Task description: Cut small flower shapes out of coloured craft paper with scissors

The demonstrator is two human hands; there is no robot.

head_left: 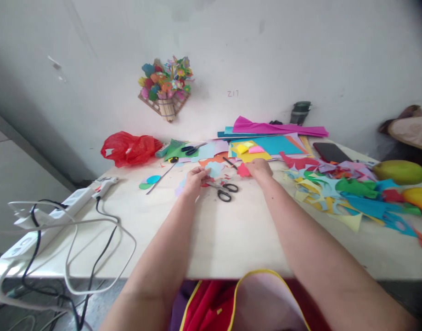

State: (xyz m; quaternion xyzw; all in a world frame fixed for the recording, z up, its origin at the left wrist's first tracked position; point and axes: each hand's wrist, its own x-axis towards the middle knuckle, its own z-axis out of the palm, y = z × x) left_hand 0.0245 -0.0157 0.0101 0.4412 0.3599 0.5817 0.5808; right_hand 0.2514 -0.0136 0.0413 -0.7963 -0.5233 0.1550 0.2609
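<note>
Pinched in my left hand [196, 178] is the edge of a light blue paper flower [216, 170] with a scalloped outline. Across from it, my right hand [261, 170] is closed on a red paper flower [243, 170], its fingertips partly hidden behind the hand. Black-handled scissors [226, 191] lie on the table between my hands, blades toward the left hand. Small red scraps lie around the blades. Behind the flowers rest a dark pencil-like stick [229, 162] and an orange paper piece [211, 162].
Paper scraps [334, 188] heap at the right, with a phone [331, 152] and yellow-green fruit [399, 172]. Coloured sheets [276, 145] lie at the back. A red plastic bag [130, 148], second scissors [193, 149], and a power strip [71, 200] with loose cables occupy the left.
</note>
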